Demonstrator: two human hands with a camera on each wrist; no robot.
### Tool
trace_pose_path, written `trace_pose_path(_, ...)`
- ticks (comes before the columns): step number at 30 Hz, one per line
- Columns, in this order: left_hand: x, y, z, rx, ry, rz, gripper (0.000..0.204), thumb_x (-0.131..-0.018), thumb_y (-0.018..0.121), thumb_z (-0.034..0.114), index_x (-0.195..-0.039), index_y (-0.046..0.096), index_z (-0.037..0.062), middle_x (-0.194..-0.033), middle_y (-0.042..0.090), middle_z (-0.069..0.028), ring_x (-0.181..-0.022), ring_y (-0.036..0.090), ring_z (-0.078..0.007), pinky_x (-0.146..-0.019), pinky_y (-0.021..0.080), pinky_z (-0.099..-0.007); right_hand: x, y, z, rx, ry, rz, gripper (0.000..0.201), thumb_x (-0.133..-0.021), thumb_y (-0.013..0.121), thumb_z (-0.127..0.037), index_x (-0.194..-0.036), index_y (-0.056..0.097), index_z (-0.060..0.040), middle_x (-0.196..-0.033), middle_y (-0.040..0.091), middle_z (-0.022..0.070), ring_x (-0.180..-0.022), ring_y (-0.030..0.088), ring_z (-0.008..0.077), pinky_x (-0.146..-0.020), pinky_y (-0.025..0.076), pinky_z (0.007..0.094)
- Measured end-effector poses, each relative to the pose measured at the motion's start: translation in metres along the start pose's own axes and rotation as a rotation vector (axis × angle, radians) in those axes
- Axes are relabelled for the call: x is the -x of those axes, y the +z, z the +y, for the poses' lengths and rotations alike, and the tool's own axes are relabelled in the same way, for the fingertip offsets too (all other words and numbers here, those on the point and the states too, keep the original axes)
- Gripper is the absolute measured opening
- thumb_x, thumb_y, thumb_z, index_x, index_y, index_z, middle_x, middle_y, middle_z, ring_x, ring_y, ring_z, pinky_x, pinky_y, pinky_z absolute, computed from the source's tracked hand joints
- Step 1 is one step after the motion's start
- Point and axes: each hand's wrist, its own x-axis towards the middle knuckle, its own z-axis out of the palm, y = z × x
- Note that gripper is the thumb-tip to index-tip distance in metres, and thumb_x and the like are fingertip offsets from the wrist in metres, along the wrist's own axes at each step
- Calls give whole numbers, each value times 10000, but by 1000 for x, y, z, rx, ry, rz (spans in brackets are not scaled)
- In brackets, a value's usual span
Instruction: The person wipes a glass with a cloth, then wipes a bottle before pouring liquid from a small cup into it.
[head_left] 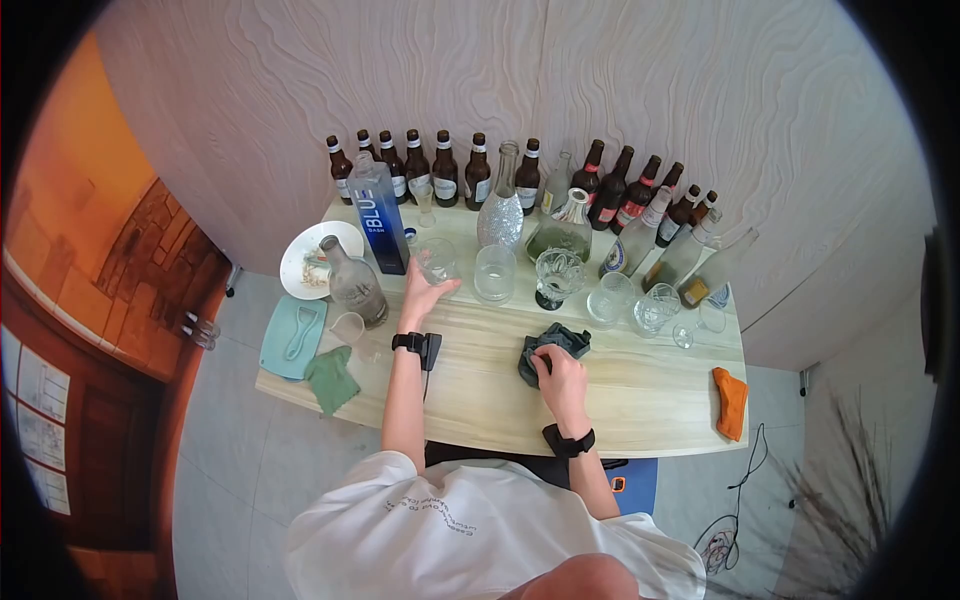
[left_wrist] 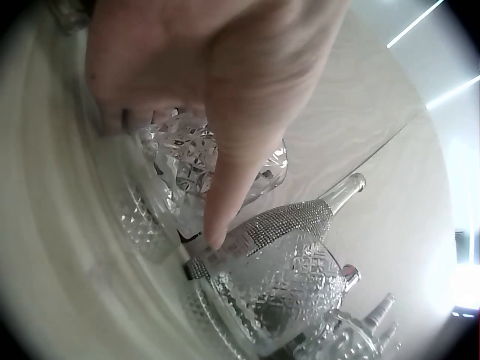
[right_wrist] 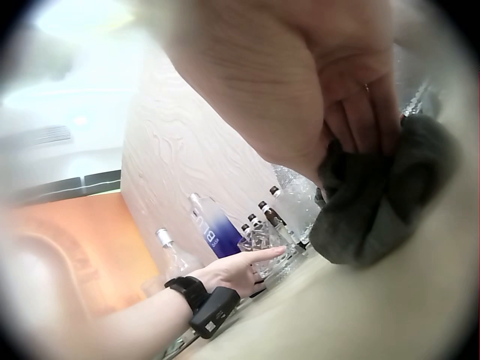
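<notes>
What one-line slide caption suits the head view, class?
Left hand around a clear glass tumbler, right hand gripping a dark cloth, brown beer bottles lined up behind.

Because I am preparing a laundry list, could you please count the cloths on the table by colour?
Green cloth, near the left end: 1
Dark grey cloth, held by the right hand: 1
Orange cloth, at the right end: 1
Total: 3
</notes>
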Motion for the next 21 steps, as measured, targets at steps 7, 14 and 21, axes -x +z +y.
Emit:
trace_pose_path(7, 16, -7, 20, -239, 23, -34, 1179, -681, 1015, 322, -1557, 355, -111, -1557, 479, -307, -1474, 469, -407, -1235, 391, -444, 7, 3, 4, -36, 29, 18, 139, -934, 792, -159, -1005, 738, -52, -979, 782, 138, -884, 744, 373, -736, 580, 445)
trace_pose_path(14, 55, -6, 33, -389, 8, 31, 1148, -807, 926, 296, -1633, 247, -122, -1620, 405, -347, -1528, 401, -445, -1272, 348, -459, 7, 0, 6, -51, 29, 4, 129, -935, 786, -154, -997, 744, -49, -976, 782, 148, -886, 742, 383, -745, 581, 456)
trace_pose_path(21, 95, -13, 40, -142, -13, -12, 628, -1003, 658, 12, -1581, 430, -78, -1341, 695, -273, -1254, 685, -355, -1078, 551, -394, 0, 1, 10, -33, 36, -12, 117, -929, 782, -163, -975, 725, -72, -956, 778, 132, -865, 737, 385, -721, 572, 488)
